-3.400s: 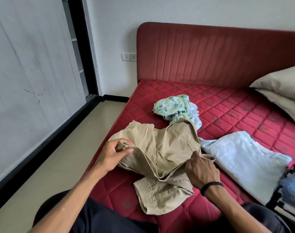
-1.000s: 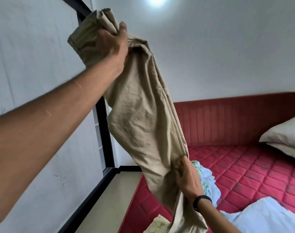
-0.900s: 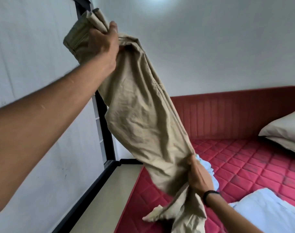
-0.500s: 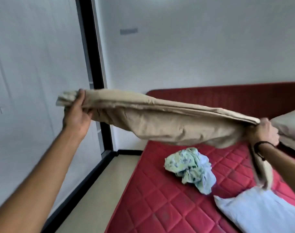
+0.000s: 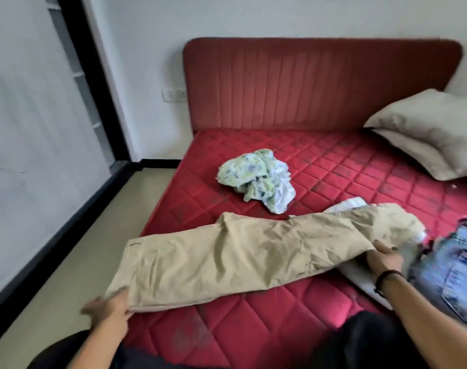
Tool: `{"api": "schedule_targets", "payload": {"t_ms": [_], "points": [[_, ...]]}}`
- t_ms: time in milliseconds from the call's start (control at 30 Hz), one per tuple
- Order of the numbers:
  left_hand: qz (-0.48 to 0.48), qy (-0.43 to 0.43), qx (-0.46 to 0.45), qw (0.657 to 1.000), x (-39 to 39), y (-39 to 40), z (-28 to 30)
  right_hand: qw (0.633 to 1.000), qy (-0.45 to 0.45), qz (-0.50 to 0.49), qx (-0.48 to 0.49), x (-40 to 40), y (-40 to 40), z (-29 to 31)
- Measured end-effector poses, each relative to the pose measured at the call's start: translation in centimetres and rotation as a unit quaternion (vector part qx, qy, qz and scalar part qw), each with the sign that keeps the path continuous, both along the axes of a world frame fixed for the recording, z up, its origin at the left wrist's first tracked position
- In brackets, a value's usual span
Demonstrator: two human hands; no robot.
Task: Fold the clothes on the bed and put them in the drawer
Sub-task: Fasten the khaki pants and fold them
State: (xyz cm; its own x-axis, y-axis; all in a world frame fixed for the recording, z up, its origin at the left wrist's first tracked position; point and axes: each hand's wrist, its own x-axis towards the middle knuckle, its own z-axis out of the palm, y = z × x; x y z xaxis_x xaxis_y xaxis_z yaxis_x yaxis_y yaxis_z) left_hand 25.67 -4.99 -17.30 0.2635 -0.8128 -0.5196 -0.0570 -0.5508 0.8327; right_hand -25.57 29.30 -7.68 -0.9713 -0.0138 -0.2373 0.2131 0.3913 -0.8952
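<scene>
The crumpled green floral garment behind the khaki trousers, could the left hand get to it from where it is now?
Probably yes. The left hand sits at the khaki trousers' near end, and only the flat trousers and bare mattress separate it from the green floral garment.

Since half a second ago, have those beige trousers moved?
Yes. The beige trousers came down from mid-air in front of the red headboard and now lie stretched across the mattress.

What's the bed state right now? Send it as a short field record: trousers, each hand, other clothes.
trousers: khaki trousers laid out lengthwise across the red mattress, not yet folded short
left hand: at the trousers' left end, blurred
right hand: at the right end, fingers under the cloth
unfolded: green floral garment, crumpled, behind the trousers
also: denim garment at right; pillows by the headboard
</scene>
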Motion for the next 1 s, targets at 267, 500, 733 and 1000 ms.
{"api": "schedule_targets", "payload": {"t_ms": [267,500,733,1000], "points": [[-0.383,-0.321,-0.417,0.759,-12.3,5.5,4.8,0.911,-0.142,-0.115,-0.369,-2.7,-0.7,2.6],[-0.534,-0.303,-0.458,0.643,-29.8,11.5,2.6,0.868,-0.175,-0.075,-0.459,-10.4,-0.9,4.2],[-0.475,-0.409,-0.453,0.634,-32.3,14.0,-0.2,0.900,-0.104,-0.037,-0.421,-17.8,-0.9,3.8],[-0.552,-0.448,-0.321,0.626,-32.4,12.9,1.4,0.891,-0.032,-0.052,-0.449,-20.7,-1.4,4.0]]}}
